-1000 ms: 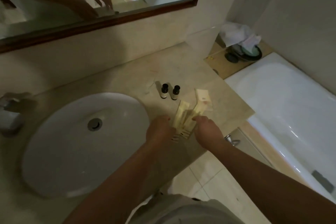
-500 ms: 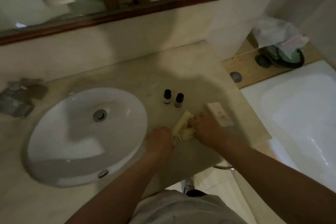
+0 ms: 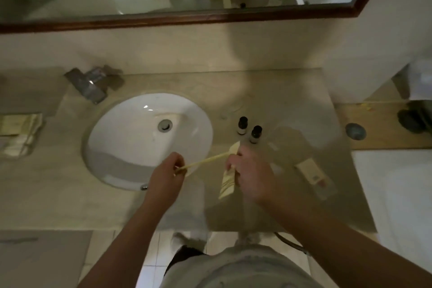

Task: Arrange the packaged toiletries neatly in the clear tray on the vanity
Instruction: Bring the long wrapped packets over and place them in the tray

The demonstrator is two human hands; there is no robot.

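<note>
Item: pale yellow flat toiletry packets. One slim packet (image 3: 205, 161), seen edge-on, is pinched in the left hand (image 3: 167, 176), its long axis rising from lower left to upper right above the white oval basin (image 3: 131, 147). A broader striped packet (image 3: 228, 179) is gripped in the right hand (image 3: 251, 176), long axis near vertical, over the beige stone surface (image 3: 280, 105). Hands apart, both forearms reaching in from below. Nearby: two small dark-capped bottles (image 3: 248, 129) upright; cream rectangular box (image 3: 314, 176) lying flat to the right.
</note>
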